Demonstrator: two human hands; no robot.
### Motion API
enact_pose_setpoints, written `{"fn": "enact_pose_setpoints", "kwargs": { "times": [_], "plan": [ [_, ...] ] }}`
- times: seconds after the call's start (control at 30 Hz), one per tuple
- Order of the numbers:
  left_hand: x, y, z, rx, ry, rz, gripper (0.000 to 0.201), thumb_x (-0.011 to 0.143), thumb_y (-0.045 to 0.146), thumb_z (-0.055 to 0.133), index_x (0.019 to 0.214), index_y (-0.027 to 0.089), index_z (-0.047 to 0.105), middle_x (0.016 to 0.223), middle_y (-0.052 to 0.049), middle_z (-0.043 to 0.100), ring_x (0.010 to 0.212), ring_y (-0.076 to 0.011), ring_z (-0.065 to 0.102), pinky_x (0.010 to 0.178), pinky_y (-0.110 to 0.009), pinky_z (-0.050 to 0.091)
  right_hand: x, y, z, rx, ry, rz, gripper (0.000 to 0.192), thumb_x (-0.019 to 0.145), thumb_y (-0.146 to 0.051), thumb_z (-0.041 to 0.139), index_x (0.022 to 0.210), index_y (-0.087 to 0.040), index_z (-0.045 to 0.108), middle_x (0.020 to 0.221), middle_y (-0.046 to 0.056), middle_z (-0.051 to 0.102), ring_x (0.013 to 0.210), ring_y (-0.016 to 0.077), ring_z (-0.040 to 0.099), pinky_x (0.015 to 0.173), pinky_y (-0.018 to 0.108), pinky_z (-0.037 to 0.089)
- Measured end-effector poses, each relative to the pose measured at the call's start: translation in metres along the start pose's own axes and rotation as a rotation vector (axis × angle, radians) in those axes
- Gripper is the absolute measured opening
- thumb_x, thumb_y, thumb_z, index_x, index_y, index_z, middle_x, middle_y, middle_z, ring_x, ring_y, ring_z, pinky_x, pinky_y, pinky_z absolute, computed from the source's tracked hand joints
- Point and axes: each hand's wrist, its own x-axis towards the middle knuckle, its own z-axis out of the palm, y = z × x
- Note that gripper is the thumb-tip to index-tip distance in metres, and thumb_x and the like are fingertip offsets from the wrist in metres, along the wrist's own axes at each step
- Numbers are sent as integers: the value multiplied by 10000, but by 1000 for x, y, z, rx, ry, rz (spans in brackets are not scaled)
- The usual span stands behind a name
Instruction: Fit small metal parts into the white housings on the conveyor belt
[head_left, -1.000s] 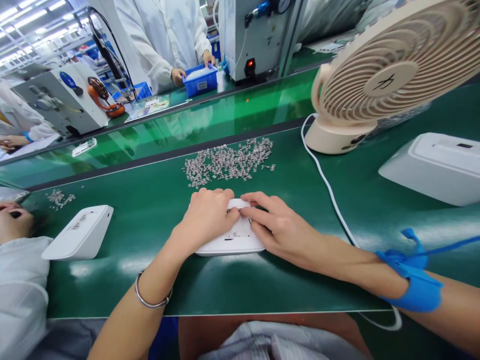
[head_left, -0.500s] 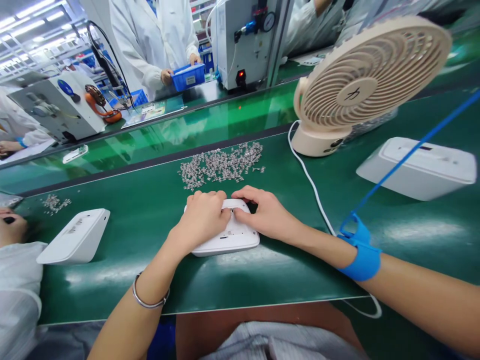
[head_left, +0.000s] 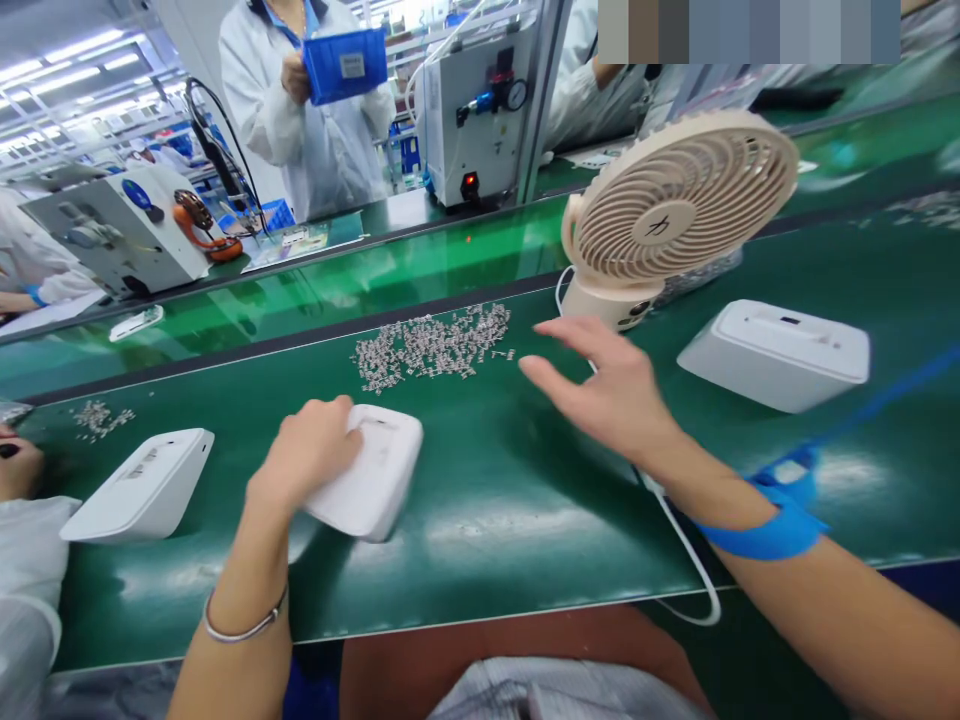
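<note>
My left hand grips a white plastic housing on the green belt, left of centre, with the housing turned at an angle. My right hand hovers open above the belt, fingers spread, between the pile of small metal parts and another white housing at the right. A blue strap circles my right wrist. A silver bracelet sits on my left wrist.
A beige desk fan stands behind my right hand, its white cable running to the belt's front edge. A third white housing lies at the left beside a co-worker's arm. Across the line, a person in a white coat holds a blue bin.
My left hand has slid the housing to the left and turned it. My right hand let go of it and lifted off to the right, fingers open. The person opposite raised the blue bin.
</note>
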Motion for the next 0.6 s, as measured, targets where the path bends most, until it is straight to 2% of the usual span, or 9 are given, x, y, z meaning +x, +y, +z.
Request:
{"fn": "enact_pose_setpoints", "kwargs": {
  "times": [0.1,0.2,0.3,0.33,0.4,0.43,0.5,0.6],
  "plan": [
    [7,-40,-1,28,0,-311,379,766,243,427,1110,169,569,1053,-167,611,936,-316,588,736,-389,451,-8,41,-35,-289,186,0,421,797,-537,575,976,-159,624,1033,151,533,956,366,525,837,559,417],
    [9,-67,-4,28,27,-484,367,754,207,430,1059,76,587,1090,-247,564,1023,-404,527,773,-451,427,-26,83,-67,-559,203,227,601,733,-720,533,1059,-220,606,1251,143,382,1103,513,350,816,743,252],
    [9,-71,-7,3,67,-492,431,792,259,407,1140,35,526,1151,-258,513,1092,-455,447,804,-476,404,-42,114,-92,-758,185,456,759,532,-737,701,1092,-234,607,1352,154,236,1090,610,250,746,786,195],
    [9,-68,-7,-9,82,-471,457,806,284,392,1176,38,497,1166,-252,500,1098,-462,432,809,-480,399,-46,121,-98,-785,155,515,785,493,-709,742,1096,-223,612,1348,175,228,1068,615,273,732,772,230],
    [11,-55,-4,-17,117,-413,494,831,330,351,1232,61,454,1188,-244,484,1093,-462,427,816,-489,389,-52,131,-106,-759,90,564,779,510,-677,753,1098,-183,620,1250,222,328,1004,562,389,722,693,342],
    [12,-47,-1,-7,141,-378,507,840,351,333,1253,78,440,1196,-241,481,1090,-456,431,821,-491,385,-55,134,-108,-723,78,539,758,555,-688,721,1092,-162,622,1171,228,393,968,517,446,720,639,388],
    [14,-30,6,34,191,-295,512,848,380,323,1274,117,433,1197,-227,490,1071,-432,456,828,-487,382,-60,136,-109,-667,109,398,720,660,-738,608,1057,-137,627,1042,219,474,930,445,503,726,553,438],
    [15,-9,16,98,241,-170,502,849,396,356,1281,153,438,1182,-200,511,1025,-399,495,816,-469,392,-69,129,-106,-681,204,114,680,767,-757,476,991,-135,632,1020,223,512,925,399,530,726,481,463]
  ]
}}
